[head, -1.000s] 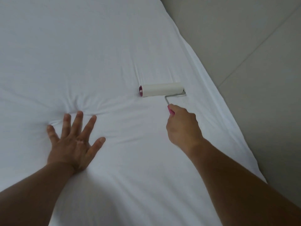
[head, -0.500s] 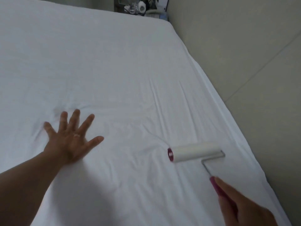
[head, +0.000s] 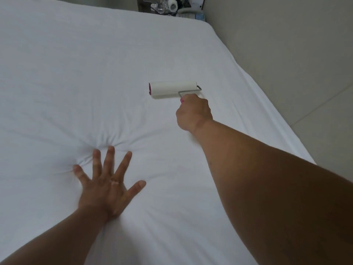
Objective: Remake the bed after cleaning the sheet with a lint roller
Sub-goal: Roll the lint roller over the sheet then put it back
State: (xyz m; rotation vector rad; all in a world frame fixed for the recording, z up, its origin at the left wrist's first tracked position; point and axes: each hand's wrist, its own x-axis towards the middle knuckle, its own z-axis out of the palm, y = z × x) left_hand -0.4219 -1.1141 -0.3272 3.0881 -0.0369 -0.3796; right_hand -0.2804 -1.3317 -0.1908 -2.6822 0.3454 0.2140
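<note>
Left hand (head: 108, 186) flat on the white sheet (head: 76, 83), fingers spread, pressing; creases fan out from the fingertips. Farther out, right hand (head: 193, 112) fisted around the pink handle of the lint roller (head: 172, 89), whose white drum lies on the sheet toward the bed's right edge. Cluttered nightstand (head: 172, 6) beyond the far corner.

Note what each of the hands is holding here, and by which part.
The right hand grips the white lint roller by its pink handle. The left hand holds nothing; it presses flat, fingers spread, on the white bed sheet.
</note>
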